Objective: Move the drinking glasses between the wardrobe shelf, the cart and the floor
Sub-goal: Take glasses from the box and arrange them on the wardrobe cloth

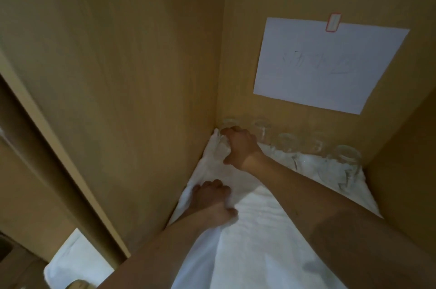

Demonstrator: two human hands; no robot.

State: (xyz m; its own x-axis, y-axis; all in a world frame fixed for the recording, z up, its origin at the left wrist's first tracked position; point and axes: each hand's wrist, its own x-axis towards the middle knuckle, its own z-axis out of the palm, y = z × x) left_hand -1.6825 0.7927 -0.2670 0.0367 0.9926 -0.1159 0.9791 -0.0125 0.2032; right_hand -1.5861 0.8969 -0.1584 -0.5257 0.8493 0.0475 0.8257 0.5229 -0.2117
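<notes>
at centre frame, the right hand (240, 147) grips the leftmost clear drinking glass (225, 140) in the wardrobe shelf's back corner; the left hand (212, 201), fingers curled, bunches the white cloth (259, 229) lining the shelf.

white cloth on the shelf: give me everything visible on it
The white cloth looks like a soft woven towel, wrinkled, spread flat over the wardrobe shelf from its back corner to the front. A row of clear glasses stands on its far edge. The left hand rests on it, fingers curled into the folds; the right hand above it grips the corner glass.
</notes>
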